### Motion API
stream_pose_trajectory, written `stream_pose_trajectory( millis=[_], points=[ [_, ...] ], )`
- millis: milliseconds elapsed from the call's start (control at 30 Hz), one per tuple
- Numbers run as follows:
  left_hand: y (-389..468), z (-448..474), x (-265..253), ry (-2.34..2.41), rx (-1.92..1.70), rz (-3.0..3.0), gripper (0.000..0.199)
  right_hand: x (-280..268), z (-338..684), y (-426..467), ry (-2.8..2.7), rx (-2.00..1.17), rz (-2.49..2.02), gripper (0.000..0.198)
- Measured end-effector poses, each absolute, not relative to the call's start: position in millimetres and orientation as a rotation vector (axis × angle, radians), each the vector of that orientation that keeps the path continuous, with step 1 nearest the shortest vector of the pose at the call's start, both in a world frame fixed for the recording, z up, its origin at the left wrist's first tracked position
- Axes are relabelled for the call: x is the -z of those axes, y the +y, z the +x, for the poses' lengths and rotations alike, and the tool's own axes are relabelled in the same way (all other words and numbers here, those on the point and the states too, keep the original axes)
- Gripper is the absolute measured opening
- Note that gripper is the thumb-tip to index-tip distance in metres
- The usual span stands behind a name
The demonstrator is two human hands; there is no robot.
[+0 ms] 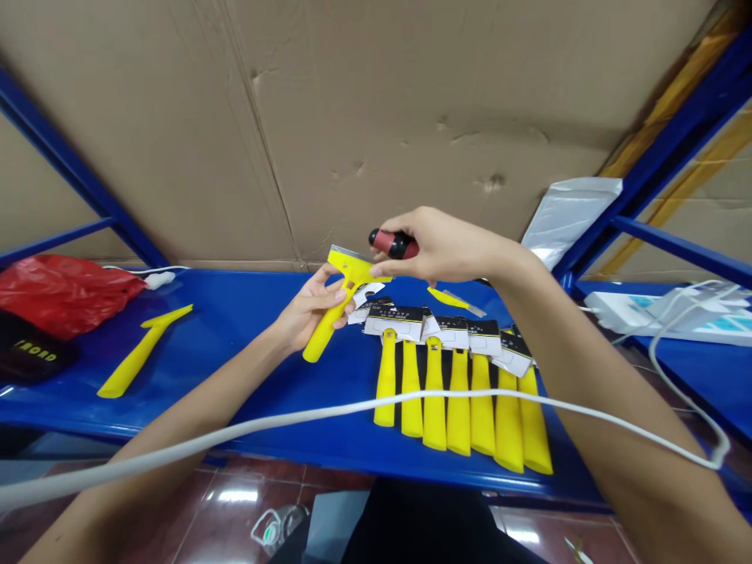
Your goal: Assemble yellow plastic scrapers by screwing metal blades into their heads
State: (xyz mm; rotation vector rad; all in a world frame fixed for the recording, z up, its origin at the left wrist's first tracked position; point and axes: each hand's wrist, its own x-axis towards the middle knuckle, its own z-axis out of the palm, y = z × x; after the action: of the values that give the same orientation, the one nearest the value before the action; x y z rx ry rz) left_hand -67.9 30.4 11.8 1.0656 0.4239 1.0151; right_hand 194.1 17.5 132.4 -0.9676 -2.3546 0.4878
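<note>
A yellow scraper [327, 333] with a metal blade edge along its head is gripped in my left hand [314, 307], its handle slanting down to the left. One screw shows on the head. Above the head's right end, my right hand [435, 243] is closed around a screwdriver [395, 244] with a red and black handle; its shaft and tip are hidden. The fingertips of that hand are at the scraper's head. Below lie several yellow scrapers [435, 407] in a row, with black and white cards [395, 321] over their heads.
On the blue table [258, 392], another yellow scraper [138, 360] lies at left near a red plastic bag [64, 294]. A small yellow piece [450, 298] lies behind the cards. A white cable [282, 417] crosses in front. White power strips [640, 309] sit at right.
</note>
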Motion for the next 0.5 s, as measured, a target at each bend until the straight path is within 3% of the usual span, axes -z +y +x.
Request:
stream_pose_trajectory(
  millis=[367,500],
  points=[
    [35.4,-69.2,-6.8,0.415,-1.020,1.189,0.048,-133.9,193.7,16.2,-2.416,-0.437,-0.952,0.043],
    [48.4,-68.4,4.0,0.551,-1.060,1.324,0.052,-146.1,203.8,7.6,-2.264,-0.263,-0.962,0.034]
  ],
)
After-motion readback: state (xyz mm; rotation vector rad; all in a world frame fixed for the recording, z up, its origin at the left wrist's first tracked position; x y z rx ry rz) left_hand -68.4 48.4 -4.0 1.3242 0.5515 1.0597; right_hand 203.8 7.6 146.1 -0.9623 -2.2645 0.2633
